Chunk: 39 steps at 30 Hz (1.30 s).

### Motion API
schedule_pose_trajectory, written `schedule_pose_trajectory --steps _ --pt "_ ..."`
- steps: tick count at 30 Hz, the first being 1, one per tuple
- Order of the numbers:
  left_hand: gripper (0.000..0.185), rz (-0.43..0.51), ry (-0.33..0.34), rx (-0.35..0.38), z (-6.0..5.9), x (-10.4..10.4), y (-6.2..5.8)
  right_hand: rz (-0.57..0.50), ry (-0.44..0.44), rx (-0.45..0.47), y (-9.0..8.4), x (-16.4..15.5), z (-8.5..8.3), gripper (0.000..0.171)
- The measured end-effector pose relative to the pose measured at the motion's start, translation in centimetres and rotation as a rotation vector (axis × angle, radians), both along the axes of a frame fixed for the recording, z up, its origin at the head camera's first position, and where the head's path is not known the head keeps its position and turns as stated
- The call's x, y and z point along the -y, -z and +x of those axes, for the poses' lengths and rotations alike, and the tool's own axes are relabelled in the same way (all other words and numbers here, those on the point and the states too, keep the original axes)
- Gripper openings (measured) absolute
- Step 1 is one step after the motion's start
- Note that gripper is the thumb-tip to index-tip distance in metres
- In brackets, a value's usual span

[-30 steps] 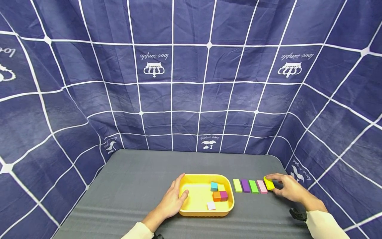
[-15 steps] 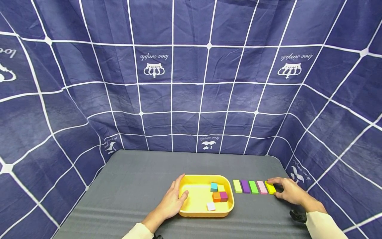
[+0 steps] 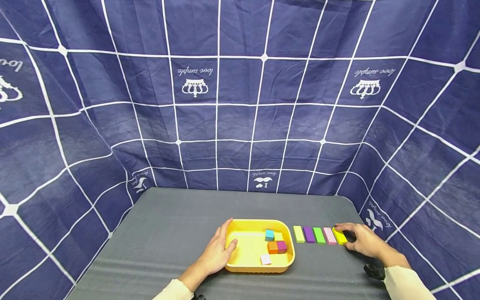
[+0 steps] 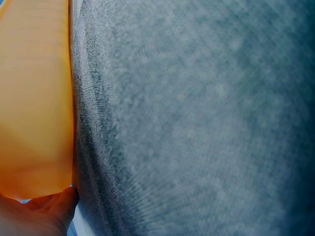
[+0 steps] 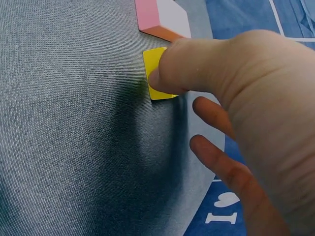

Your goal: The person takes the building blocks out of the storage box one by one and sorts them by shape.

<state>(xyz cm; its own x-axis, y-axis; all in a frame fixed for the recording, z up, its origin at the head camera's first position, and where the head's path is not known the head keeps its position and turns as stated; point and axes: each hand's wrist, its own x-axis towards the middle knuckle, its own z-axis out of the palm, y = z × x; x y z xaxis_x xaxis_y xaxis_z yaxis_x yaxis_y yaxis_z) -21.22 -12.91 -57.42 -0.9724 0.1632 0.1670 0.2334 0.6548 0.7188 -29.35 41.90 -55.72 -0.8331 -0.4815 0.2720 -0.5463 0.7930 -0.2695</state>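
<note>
My left hand (image 3: 215,252) grips the left end of a yellow plastic bin (image 3: 258,269), thumb over the inner side. The left wrist view has the fingers (image 4: 66,204) against the bin's outer wall (image 4: 34,98). At the far right of a row of blocks, my right hand (image 3: 363,241) pinches a flat yellow block (image 3: 339,236) that lies on the table. In the right wrist view the thumb covers part of this yellow block (image 5: 154,89), and two other fingers are spread away from it. The pink block (image 3: 329,236) lies just left of it.
Further left in the row are green (image 3: 319,236), purple (image 3: 309,234) and pale yellow (image 3: 298,234) blocks. Several small cubes, including a blue cube (image 3: 269,235) and an orange cube (image 3: 272,248), sit inside the bin. Blue patterned cloth (image 3: 240,125) encloses the grey table (image 3: 180,221).
The yellow block has gone from tilted and slightly raised to flat at the row's right end, with my right hand following it down. My left hand and the bin stay put.
</note>
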Motion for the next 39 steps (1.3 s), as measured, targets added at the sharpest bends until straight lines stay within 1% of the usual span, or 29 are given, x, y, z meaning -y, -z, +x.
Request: schedule_pose_trajectory --steps 4,6,10,14,18,22,26,30,39 --pt "0.075 -0.002 0.000 -0.007 -0.1 0.0 0.1 -0.033 -0.025 -0.066 -0.1 0.1 0.2 0.055" --pt "0.075 -0.005 0.001 -0.009 -0.1 0.0 0.1 -0.052 -0.045 -0.113 -0.3 0.2 0.2 0.056" --pt "0.075 -0.010 0.005 -0.009 -0.2 0.1 0.1 -0.084 -0.073 -0.179 -0.9 0.8 0.3 0.054" --pt "0.075 -0.020 0.007 -0.018 -0.3 0.2 0.0 -0.074 -0.077 -0.223 -1.9 2.0 0.5 0.055" --pt "0.075 -0.025 0.005 -0.026 -0.4 0.2 -0.2 -0.054 -0.081 -0.247 -3.0 3.5 0.8 0.058" --pt "0.075 -0.028 0.002 -0.029 -0.5 0.2 -0.2 -0.047 -0.100 -0.248 -3.7 5.1 1.2 0.060" --pt "0.075 -0.033 -0.007 -0.032 -0.5 0.3 -0.2 -0.051 -0.127 -0.215 -4.5 6.9 1.6 0.061" --pt "0.075 -0.031 -0.001 -0.046 -0.5 0.4 -0.2 -0.031 -0.142 -0.178 -5.0 8.6 1.8 0.059" --pt "0.075 -0.020 0.008 -0.010 -0.2 0.2 -0.1 0.040 -0.169 -0.118 -6.0 11.7 2.5 0.057"
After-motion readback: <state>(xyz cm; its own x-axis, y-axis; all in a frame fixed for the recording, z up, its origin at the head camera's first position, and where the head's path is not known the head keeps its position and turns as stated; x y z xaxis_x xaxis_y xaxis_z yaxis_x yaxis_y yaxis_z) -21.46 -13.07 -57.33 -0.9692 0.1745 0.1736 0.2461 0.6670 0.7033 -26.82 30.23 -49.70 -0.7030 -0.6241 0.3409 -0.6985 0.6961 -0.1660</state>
